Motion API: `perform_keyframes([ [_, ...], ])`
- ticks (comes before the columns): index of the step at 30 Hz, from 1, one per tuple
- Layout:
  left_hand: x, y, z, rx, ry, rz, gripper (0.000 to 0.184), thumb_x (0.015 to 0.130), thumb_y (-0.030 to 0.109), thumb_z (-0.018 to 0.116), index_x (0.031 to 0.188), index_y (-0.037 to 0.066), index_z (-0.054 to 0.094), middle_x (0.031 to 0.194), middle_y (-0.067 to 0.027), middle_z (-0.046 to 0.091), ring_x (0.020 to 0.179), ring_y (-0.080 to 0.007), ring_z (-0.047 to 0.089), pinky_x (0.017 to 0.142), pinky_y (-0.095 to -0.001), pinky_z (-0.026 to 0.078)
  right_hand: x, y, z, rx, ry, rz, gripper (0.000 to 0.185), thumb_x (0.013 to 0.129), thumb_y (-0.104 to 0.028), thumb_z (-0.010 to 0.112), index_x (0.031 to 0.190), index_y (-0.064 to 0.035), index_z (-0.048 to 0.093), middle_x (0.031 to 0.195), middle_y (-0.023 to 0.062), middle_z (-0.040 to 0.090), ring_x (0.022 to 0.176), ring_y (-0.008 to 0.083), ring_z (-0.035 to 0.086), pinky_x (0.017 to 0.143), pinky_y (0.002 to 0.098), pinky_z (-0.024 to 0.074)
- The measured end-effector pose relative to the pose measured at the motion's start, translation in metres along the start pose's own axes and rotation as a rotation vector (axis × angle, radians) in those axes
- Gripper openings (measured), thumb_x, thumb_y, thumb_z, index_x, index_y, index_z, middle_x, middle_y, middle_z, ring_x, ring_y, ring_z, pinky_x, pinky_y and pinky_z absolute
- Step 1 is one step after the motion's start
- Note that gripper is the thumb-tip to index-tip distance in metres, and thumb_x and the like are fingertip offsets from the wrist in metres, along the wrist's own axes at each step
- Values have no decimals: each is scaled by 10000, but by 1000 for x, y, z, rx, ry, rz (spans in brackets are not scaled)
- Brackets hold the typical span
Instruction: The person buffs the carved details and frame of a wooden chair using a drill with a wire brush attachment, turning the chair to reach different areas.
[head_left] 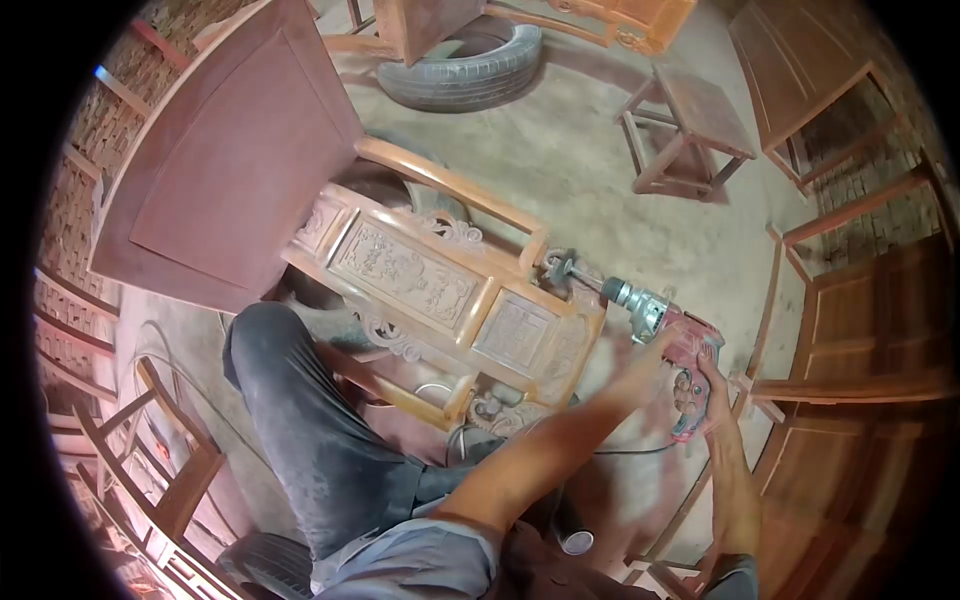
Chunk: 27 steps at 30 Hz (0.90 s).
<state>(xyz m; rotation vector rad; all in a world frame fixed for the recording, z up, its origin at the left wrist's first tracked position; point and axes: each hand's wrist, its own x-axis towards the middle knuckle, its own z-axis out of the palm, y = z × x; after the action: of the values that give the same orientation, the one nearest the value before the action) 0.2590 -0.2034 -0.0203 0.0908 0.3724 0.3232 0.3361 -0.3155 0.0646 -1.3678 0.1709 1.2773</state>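
Observation:
A red and silver power drill (660,325) is held level across the end of a carved wooden chair (480,290). My left hand (660,355) is closed round the drill's body. At its rear handle, my right hand (712,385) is wrapped round the grip. On the drill's shaft a dark round attachment (557,264) meets the carved corner of the chair frame. The chair lies on its back, with relief-carved panels and scrolled edges, its broad seat (220,170) standing up at the left. My bent knee (270,335) is beside the chair.
Under the chair lies a tyre (330,320), and another tyre (465,70) props more furniture at the back. A small wooden stool (690,130) stands on the concrete floor. Wooden chair frames (165,470) and panels (860,330) line both sides. A cable (635,451) runs below the drill.

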Motion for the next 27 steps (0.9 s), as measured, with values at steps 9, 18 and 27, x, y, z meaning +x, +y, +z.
perform_keyframes([
  [9,1,0,-1,1,70,-106,346,960,236,678,1247,55,613,1119,-47,670,1040,-177,631,938,-340,495,-3,0,1,-4,32,-8,375,962,-462,588,1048,-97,594,651,27,555,467,110,471,359,226,327],
  [18,4,-19,-15,-18,-3,-48,306,945,199,700,1208,64,621,1125,-61,671,1066,-186,636,957,-344,503,-12,11,-7,44,35,11,406,945,-483,608,944,-77,597,668,37,583,479,128,514,372,236,358],
  [27,-4,-9,-8,4,94,-200,295,931,219,711,1172,62,645,1084,-63,683,1054,-180,635,924,-337,498,-20,17,6,81,31,-24,427,956,-488,592,913,-63,603,651,30,575,464,124,502,370,237,359],
])
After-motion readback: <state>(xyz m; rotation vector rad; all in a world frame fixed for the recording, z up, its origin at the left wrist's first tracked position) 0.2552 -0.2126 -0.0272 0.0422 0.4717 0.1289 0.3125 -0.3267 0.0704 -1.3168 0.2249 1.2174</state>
